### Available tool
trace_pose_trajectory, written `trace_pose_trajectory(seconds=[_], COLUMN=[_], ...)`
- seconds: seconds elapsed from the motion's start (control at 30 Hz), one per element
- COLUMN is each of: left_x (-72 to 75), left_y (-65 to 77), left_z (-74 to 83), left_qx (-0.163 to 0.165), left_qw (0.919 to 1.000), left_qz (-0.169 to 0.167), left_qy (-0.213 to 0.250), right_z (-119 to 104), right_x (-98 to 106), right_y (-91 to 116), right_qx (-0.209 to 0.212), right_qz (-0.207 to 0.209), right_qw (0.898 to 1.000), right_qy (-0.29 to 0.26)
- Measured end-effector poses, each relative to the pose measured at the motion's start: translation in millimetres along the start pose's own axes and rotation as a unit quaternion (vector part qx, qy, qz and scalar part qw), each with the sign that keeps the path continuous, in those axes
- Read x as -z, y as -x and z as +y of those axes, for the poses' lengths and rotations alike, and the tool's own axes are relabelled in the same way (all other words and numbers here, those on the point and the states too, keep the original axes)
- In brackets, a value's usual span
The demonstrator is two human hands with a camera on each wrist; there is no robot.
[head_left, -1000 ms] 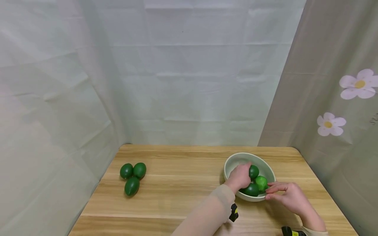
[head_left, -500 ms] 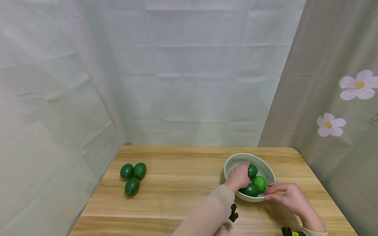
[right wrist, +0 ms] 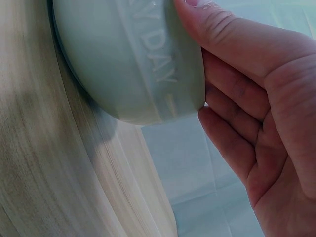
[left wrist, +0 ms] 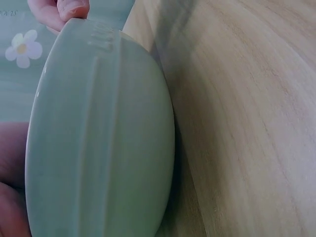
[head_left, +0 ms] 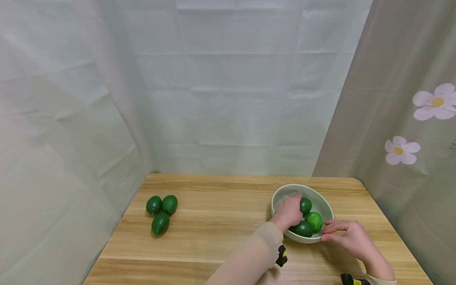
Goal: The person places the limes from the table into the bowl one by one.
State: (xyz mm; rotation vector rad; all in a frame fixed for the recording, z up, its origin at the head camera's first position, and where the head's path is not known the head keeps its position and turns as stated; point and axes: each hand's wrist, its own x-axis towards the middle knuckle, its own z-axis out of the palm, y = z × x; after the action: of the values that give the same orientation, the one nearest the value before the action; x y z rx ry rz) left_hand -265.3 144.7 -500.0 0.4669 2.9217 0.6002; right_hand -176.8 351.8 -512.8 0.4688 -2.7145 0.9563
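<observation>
A pale green bowl stands at the right of the table, holding dark green, avocado-like fruits and a brighter green, lime-like fruit. My left hand reaches over the near left rim into the bowl, beside the dark fruits. Its fingertips are hidden, and whether they hold a fruit does not show. At the near right rim, my right hand pinches the bowl, thumb outside and fingers behind the rim. The right wrist view shows raised lettering on the bowl wall.
Three dark green fruits lie in a cluster on the left of the wooden table. Pale cloth hangs behind the table and at both sides. Flowers are printed on the right-hand cloth.
Between the oldest frame and the middle one, the bright green fruit turned and shifted slightly left inside the bowl. Both hands have stayed nearly still.
</observation>
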Motion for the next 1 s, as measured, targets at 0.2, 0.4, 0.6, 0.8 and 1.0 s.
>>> trace_pose_trajectory(seconds=[0.2, 0.4, 0.6, 0.8, 1.0], left_x=[3.4, 7.5, 10.9, 15.5, 23.4], left_y=[0.3, 9.3, 19.4, 24.9, 30.4], left_z=[-4.2, -10.5, -16.7, -20.0, -23.9], left_qx=[-0.011, -0.032, -0.06, -0.059, -0.086], left_qw=[0.9999, 0.9973, 0.9883, 0.9714, 0.9512], left_qz=[0.006, 0.046, 0.085, 0.106, 0.141], left_qy=[0.007, 0.047, 0.111, 0.204, 0.26], right_z=[-2, -3, -1, 0, -1], right_x=[0, -1, 0, 1, 0], right_y=[-2, -3, 0, 1, 1], right_qx=[-0.008, -0.005, -0.016, -0.007, -0.003], right_qz=[-0.006, -0.006, -0.005, 0.003, 0.001], right_qw=[1.0, 1.0, 1.0, 1.0, 1.0], right_qy=[0.001, 0.002, 0.012, 0.009, 0.002])
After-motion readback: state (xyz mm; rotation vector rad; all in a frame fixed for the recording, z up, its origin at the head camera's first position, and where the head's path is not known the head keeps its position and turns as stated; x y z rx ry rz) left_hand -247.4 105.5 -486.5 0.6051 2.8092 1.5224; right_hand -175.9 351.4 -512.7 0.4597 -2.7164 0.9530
